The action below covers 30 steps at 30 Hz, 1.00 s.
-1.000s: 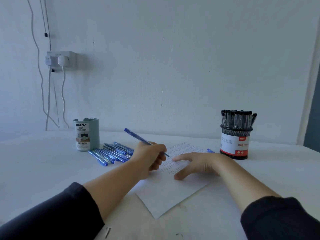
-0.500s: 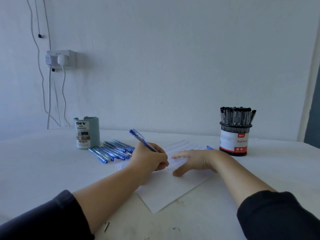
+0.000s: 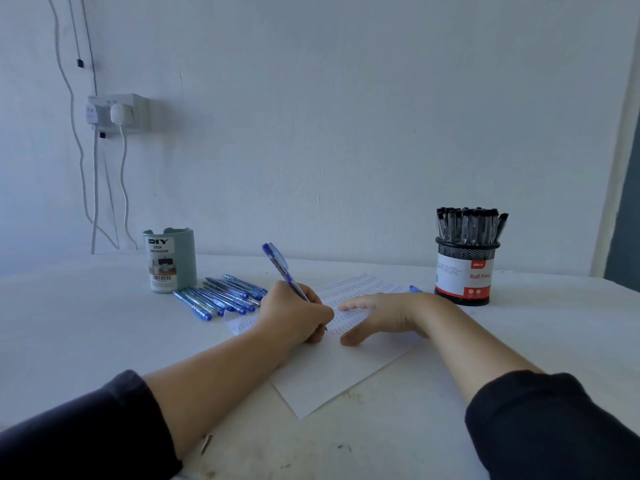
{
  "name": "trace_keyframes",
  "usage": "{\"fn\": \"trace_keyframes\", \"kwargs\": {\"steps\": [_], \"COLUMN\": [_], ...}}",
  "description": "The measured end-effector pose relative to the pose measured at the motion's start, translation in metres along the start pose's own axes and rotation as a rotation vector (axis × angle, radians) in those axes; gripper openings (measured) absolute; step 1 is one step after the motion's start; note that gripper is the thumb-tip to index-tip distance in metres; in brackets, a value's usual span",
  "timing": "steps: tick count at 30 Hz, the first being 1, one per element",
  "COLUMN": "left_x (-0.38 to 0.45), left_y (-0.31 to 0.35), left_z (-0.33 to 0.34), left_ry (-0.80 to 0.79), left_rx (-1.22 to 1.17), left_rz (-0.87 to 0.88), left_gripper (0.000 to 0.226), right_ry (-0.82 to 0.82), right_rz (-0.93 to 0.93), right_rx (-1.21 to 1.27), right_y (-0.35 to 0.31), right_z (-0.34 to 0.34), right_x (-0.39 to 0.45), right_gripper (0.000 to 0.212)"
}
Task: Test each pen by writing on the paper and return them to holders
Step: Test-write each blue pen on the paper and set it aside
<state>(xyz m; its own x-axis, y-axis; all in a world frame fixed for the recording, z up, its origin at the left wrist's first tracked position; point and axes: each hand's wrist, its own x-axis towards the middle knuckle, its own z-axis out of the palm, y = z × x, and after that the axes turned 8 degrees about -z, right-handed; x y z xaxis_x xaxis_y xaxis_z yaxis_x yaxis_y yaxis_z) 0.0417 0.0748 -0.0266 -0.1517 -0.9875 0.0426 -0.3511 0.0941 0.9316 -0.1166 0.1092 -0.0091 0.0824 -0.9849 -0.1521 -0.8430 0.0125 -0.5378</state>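
Two hands: both are kept over the paper (image 3: 332,372), one to write and one to steady.
Left hand (image 3: 294,315): its fingers are curled round a blue pen (image 3: 282,268), pinched low on the barrel so the tip can be guided; the tip is hidden at the hand's right edge, so contact with the sheet is judged, not seen.
Pen angle: the barrel is tilted up and back, with the clip end pointing towards the wall, as is usual for writing.
Right hand (image 3: 384,315): it is laid flat with fingers spread and straight, thumb splayed towards the viewer; the sheet is probably being pinned so it cannot slide under the strokes.
Paper position: it is laid skewed on the white table (image 3: 79,334), with rows of small marks filling its far half and the near half left bare, so room for more tests is judged to remain.
Loose blue pens (image 3: 221,297): a fanned cluster is laid just right of the teal holder (image 3: 169,259), near the left hand; whether these are tested cannot be told.
Teal holder state: nothing is seen rising above its rim.
Mesh holder (image 3: 465,273): it is packed with black pens (image 3: 471,226) and set right of the sheet, near the right wrist.
Stray pen tip (image 3: 415,289): a blue end is seen beyond the right hand.
Step in hand: one blue pen is judged to be under test, its return not yet made.
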Motion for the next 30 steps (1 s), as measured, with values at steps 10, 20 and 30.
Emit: {"fn": "trace_keyframes", "kwargs": {"steps": [10, 20, 30], "left_x": [-0.0008, 0.0001, -0.0023], "left_y": [-0.0017, -0.0003, -0.0002], "left_z": [0.0005, 0.002, 0.002], "left_ry": [-0.001, 0.003, 0.008], "left_rx": [0.024, 0.075, 0.07], "left_rz": [0.024, 0.016, 0.034], "left_gripper": [0.004, 0.001, 0.002], "right_ry": [0.0, 0.001, -0.004], "right_rz": [-0.001, -0.001, -0.011], "right_rx": [-0.001, 0.007, -0.006], "right_y": [-0.0015, -0.0023, -0.0039], "right_z": [0.0005, 0.0006, 0.0004], "right_x": [-0.001, -0.0024, -0.0038], "right_gripper": [0.075, 0.075, 0.075]}}
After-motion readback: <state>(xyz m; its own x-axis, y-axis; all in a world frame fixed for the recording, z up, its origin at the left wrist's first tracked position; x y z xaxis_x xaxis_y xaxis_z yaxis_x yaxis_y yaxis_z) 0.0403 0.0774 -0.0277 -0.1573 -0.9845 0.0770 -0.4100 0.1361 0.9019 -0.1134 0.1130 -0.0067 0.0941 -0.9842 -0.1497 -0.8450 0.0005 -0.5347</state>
